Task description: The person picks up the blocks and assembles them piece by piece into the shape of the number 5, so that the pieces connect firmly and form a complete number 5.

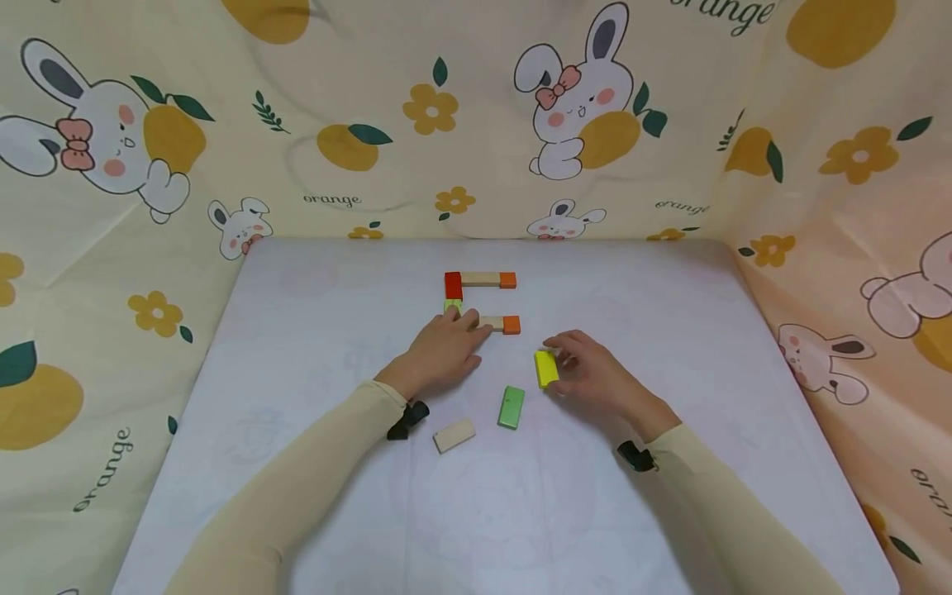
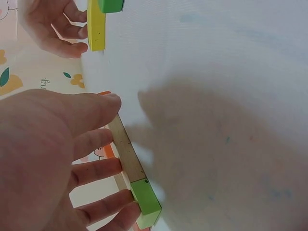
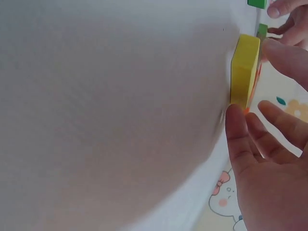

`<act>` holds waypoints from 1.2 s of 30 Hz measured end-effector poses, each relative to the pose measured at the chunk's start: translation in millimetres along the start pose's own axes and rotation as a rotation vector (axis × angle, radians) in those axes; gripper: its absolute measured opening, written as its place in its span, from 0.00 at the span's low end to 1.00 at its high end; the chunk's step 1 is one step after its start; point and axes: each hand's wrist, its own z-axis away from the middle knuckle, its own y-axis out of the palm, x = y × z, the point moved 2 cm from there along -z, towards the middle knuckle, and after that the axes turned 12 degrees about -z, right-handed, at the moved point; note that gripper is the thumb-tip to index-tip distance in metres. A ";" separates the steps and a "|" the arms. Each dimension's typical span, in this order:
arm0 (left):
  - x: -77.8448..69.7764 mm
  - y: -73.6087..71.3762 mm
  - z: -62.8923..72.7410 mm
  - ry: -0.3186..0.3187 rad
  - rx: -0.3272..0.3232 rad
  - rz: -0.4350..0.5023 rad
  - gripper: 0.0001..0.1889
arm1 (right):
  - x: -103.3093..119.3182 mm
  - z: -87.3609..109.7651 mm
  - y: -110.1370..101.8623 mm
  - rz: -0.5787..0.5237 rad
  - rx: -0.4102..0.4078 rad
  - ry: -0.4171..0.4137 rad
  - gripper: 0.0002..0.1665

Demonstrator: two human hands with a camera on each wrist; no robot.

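Note:
My left hand point(image 1: 446, 343) lies over the lower left corner of a row of blocks, its extended fingers touching a wooden block point(image 2: 127, 144) and a light green block point(image 2: 146, 197). At that row's right end sits an orange block point(image 1: 511, 325). My right hand point(image 1: 598, 376) holds a yellow block point(image 1: 546, 368) by its ends, between thumb and index finger; the block stays close over the table. Nearer me lie a green block point(image 1: 511, 407) and a loose wooden block point(image 1: 454, 435).
A red block point(image 1: 454, 285) stands behind the light green one, and from it a wooden block point(image 1: 481, 279) runs right to another orange block point(image 1: 508, 280). The white table point(image 1: 335, 512) meets a cloth backdrop point(image 1: 476, 107) printed with rabbits and oranges.

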 end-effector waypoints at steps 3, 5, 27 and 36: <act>0.2 0.3 -0.3 -0.001 0.004 -0.002 0.32 | 0.8 0.1 2.1 0.008 0.012 -0.018 0.41; 0.2 1.2 -0.6 -0.002 0.006 -0.007 0.31 | 1.7 0.3 3.3 0.012 0.020 -0.029 0.41; 0.5 5.4 -2.1 0.001 0.001 0.017 0.31 | 2.6 -2.6 5.2 0.055 0.023 -0.033 0.39; 2.5 5.3 -1.8 -0.001 -0.009 0.007 0.30 | 10.3 -13.1 6.0 0.032 0.019 -0.023 0.38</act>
